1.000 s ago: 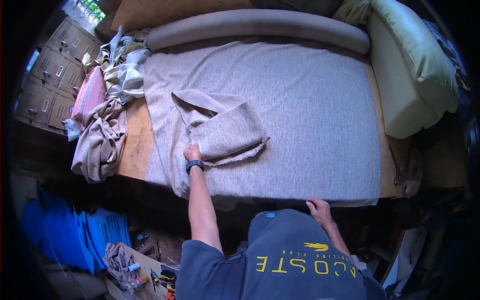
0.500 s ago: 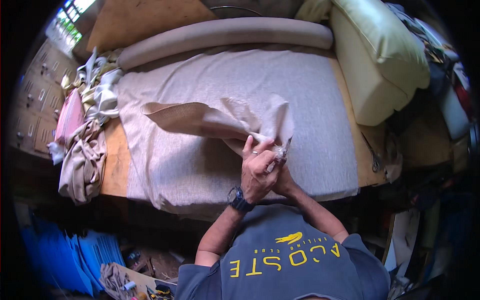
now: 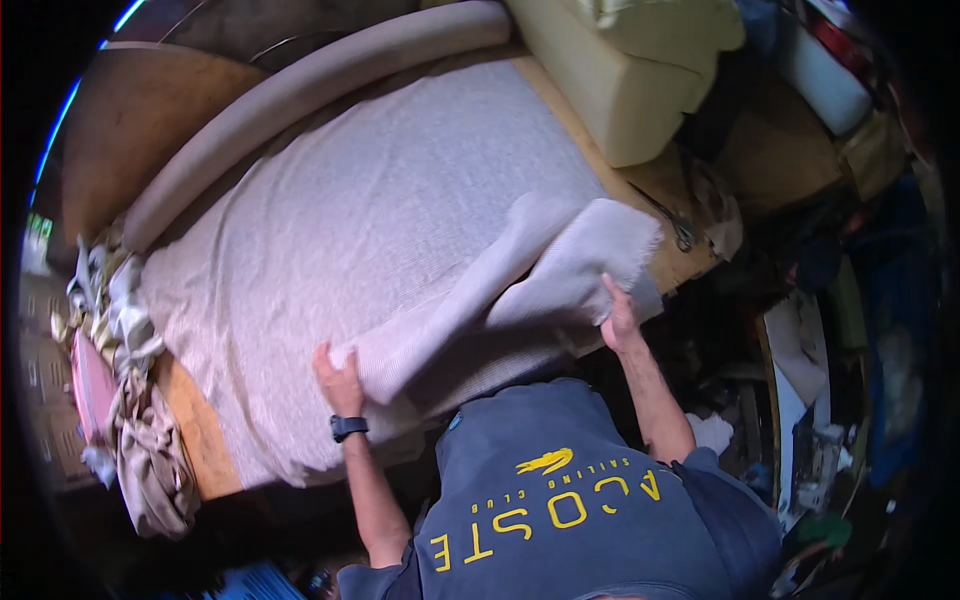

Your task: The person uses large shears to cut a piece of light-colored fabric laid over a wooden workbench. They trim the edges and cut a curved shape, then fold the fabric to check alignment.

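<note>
A loose beige-grey fabric piece (image 3: 450,320) with a ribbed weave stretches in folds between my two hands, above the near edge of the table. My left hand (image 3: 342,382), with a dark watch on its wrist, grips the piece's left end low over the spread cloth. At the other end my right hand (image 3: 622,322) holds the near edge, where a frayed corner fans out to the right. Folds hide part of the fingers. Beneath lies a large sheet of similar light cloth (image 3: 330,240), covering most of the table.
A long fabric roll (image 3: 320,95) runs along the far side. Pale yellow upholstered cushioning (image 3: 610,90) stands at the far right, with scissors (image 3: 683,235) on the wooden tabletop (image 3: 195,420) edge nearby. Crumpled cloth scraps (image 3: 150,460) and a pink bundle (image 3: 93,385) lie left.
My hands, close together before on the bunched fabric piece, have moved apart, and the piece is now lower and spread between them. The whole view has turned and shifted.
</note>
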### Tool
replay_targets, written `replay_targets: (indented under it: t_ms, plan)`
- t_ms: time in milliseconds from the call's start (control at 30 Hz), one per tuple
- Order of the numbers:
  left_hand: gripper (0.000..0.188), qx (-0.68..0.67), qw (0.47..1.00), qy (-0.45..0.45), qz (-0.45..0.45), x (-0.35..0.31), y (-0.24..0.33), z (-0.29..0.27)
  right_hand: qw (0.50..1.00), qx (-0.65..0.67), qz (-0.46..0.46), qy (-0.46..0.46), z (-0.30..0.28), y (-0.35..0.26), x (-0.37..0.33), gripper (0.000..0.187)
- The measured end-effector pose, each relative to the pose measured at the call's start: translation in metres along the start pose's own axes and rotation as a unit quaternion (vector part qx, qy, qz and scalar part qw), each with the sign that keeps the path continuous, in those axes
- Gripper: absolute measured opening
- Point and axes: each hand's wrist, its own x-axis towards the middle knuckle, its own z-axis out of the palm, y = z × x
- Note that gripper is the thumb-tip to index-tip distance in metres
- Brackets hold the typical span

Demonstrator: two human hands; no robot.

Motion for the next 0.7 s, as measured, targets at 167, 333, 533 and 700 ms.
replay_targets:
  t_ms: [167,333,533,700]
  plan:
    - [0.054,0.016,0.978,-0.164,-0.13,0.012,-0.067,0.024,0.979,-0.189,0.065,-0.036,-0.047,0.042,-0.026,0.072]
    - [0.04,0.151,0.918,-0.364,-0.05,0.012,-0.022,0.006,0.967,-0.251,0.054,-0.007,-0.068,0.067,-0.037,0.059]
    - [0.022,-0.217,0.936,-0.249,-0.126,0.079,-0.013,-0.089,0.956,-0.217,-0.188,-0.066,0.061,-0.119,0.009,0.015]
    - [0.026,-0.312,0.926,-0.096,-0.191,0.104,0.009,-0.117,0.984,-0.039,-0.126,-0.122,0.091,-0.224,0.141,0.029]
